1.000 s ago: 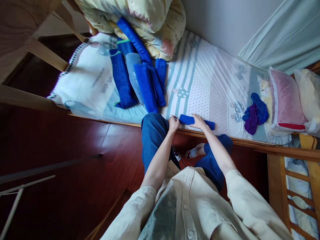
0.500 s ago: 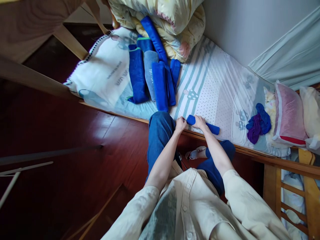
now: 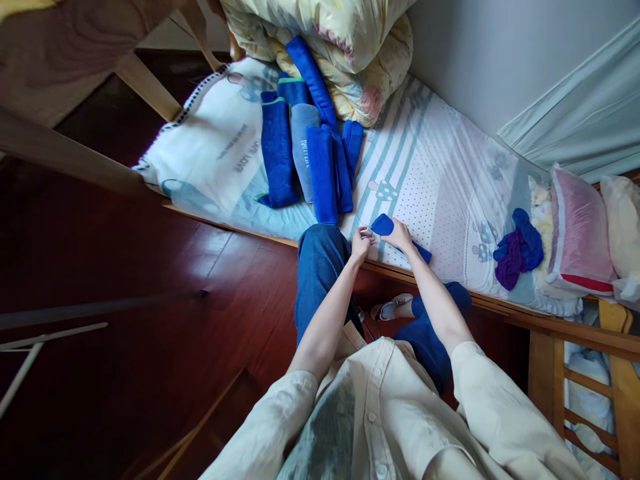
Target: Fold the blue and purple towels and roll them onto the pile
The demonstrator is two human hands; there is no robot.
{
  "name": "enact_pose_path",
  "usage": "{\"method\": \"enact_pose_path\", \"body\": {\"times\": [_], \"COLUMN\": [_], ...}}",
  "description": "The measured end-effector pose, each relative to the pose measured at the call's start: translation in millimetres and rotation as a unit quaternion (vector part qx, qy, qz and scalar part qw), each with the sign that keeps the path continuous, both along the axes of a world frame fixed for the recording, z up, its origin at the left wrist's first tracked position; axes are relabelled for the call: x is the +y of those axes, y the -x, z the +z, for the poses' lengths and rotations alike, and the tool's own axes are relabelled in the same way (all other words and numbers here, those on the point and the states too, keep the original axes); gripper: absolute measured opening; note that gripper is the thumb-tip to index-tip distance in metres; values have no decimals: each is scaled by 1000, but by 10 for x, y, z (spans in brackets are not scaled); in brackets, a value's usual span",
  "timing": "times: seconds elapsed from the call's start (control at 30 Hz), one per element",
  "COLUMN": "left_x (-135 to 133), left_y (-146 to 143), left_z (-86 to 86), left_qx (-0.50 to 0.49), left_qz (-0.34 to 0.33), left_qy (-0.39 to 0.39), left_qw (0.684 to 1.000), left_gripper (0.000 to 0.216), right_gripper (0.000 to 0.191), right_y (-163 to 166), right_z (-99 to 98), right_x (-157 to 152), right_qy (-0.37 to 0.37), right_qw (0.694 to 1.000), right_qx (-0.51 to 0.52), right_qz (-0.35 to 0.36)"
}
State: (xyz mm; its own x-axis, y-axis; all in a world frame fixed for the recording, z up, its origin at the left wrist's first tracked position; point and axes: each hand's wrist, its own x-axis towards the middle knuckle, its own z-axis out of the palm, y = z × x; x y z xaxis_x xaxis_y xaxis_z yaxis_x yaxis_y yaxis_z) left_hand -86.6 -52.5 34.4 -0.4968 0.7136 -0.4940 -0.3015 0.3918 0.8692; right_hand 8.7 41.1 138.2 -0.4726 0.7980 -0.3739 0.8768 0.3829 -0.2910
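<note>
My right hand [image 3: 399, 236] is closed around a blue folded cloth [image 3: 383, 225] at the near edge of the bed. One end of the cloth is lifted and tilted toward my left hand, while its other end [image 3: 424, 253] lies under my right wrist on the sheet. My left hand [image 3: 363, 243] is just left of the raised end, its fingers apart and slightly curled; whether they touch the cloth is too small to tell. Farther back lie several folded blue cloths [image 3: 323, 175], with a grey lettered one [image 3: 303, 143] among them.
The patterned bed sheet [image 3: 440, 193] spans the bed. A bunched yellow quilt [image 3: 345, 40] is at the back. To the right are blue and purple crumpled cloths [image 3: 517, 247] and a pink pillow [image 3: 577, 233]. Wooden furniture [image 3: 65, 153] stands left; a white rack [image 3: 23, 380] is on the dark floor.
My right hand has raised and tilted the near end of the blue cloth. My left hand's fingers have spread apart from their pinch. The view has shifted slightly.
</note>
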Motion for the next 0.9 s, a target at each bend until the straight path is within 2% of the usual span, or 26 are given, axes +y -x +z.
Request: {"method": "enact_pose_path", "body": {"times": [0.13, 0.3, 0.37, 0.43, 0.53, 0.67, 0.77, 0.9], "left_x": [109, 301, 391, 472, 565, 635, 652, 639], "left_y": [22, 207, 320, 445, 628, 790, 825, 814], "left_z": [130, 284, 325, 349, 360, 369, 390, 399], "left_qx": [-71, 10, 60, 105, 150, 176, 180, 187], "left_qz": [-47, -125, -142, -137, -96, -53, -39, -31], "left_qy": [-80, -165, -174, -158, -132, -146, -157, -174], "left_qw": [993, 978, 973, 972, 975, 972, 970, 966], "left_gripper": [67, 68, 65, 59, 49, 42, 47, 59], "right_gripper": [45, 41, 42, 46, 53, 54, 52, 54], "right_y": [178, 494, 630, 761, 931, 1078, 1124, 1140], "right_z": [147, 363, 447, 526, 634, 730, 729, 621], "right_x": [64, 141, 164, 176, 177, 164, 156, 160], "right_qy": [-39, -76, -75, -67, -56, -57, -71, -78], "right_qw": [993, 967, 953, 939, 918, 902, 896, 889], "right_qx": [98, 209, 253, 295, 351, 380, 387, 392], "right_qz": [-48, -123, -148, -164, -177, -195, -206, -224]}}
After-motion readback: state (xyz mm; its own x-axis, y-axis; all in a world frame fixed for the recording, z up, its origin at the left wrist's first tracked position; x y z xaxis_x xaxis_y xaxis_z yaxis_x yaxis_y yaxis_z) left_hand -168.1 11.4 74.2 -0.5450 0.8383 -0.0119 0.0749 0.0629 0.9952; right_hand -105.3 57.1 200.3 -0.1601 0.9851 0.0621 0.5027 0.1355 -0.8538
